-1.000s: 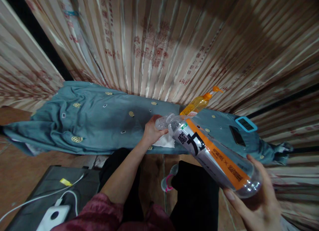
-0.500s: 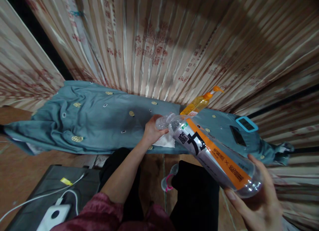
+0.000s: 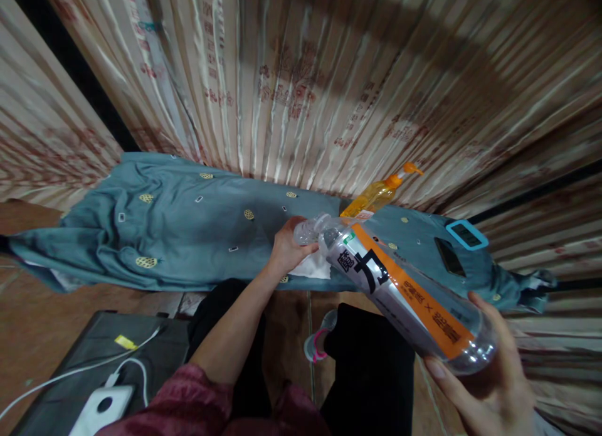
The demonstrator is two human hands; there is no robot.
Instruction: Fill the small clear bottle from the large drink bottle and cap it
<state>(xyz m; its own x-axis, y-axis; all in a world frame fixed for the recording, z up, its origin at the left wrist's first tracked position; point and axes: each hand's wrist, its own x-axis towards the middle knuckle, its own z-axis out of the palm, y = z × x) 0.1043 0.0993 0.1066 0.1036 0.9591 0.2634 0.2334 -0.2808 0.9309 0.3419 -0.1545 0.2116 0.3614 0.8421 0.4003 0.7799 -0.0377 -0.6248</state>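
Head view: the right hand [image 3: 484, 379] grips the base of a large clear bottle [image 3: 404, 295] with an orange and black label, tilted neck-down toward a small clear cup [image 3: 306, 231]. The left hand [image 3: 285, 249] is closed around that cup, over a white tissue [image 3: 311, 268] on the cloth-covered desk [image 3: 188, 229]. An orange pump bottle [image 3: 376, 196] stands behind.

Open blue cloth [image 3: 188, 235] leftward; rightward, orange pump bottle [image 3: 371, 201], dark phone [image 3: 449, 257] and blue-framed device [image 3: 467, 234] as obstacles.

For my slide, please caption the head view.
Right hand tilts a large bottle toward a small clear container in the left hand.
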